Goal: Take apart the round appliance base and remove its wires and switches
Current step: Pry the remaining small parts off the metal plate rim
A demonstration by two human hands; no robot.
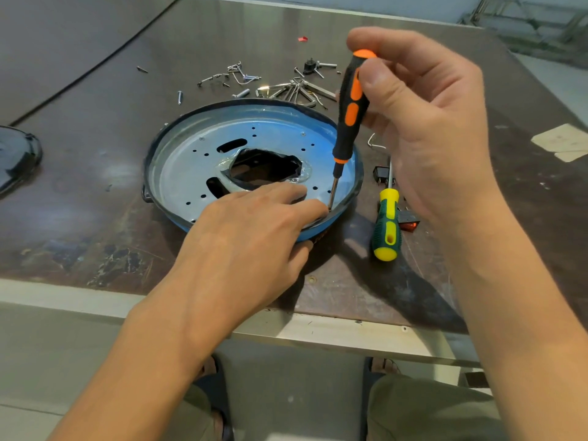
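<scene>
- My left hand (248,230) lay on the near side of the round base (184,167). Its fingers were stretched out flat on the shiny metal plate, and my thumb was at the outer edge of the rim. It pressed down and did not close around anything.
- My right hand (423,122) held the orange and black screwdriver (351,113) near its top. My thumb and fingers were pinched round the handle.
- That screwdriver stood almost straight up and leaned a little. Its tip was down on the plate near the rim, right beside the tip of my left pointing finger.
- The round base sat on the brown tabletop (95,218), near the middle and close to the edge by me. It was blue with a dark rim. The plate had many small holes and one big dark hole with rough edges in the middle.
- A green and yellow screwdriver (386,224) lay flat on the tabletop, just to the right of the base, with its handle toward me.
- A small black switch (380,173) lay beside that screwdriver's thin metal part.
- A red switch (409,222) peeked out next to its handle, partly hidden by my right hand.
- A pile of screws and metal bits (286,87) lay behind the base.
- A dark round part (16,157) sat at the far left, well apart from the base.
</scene>
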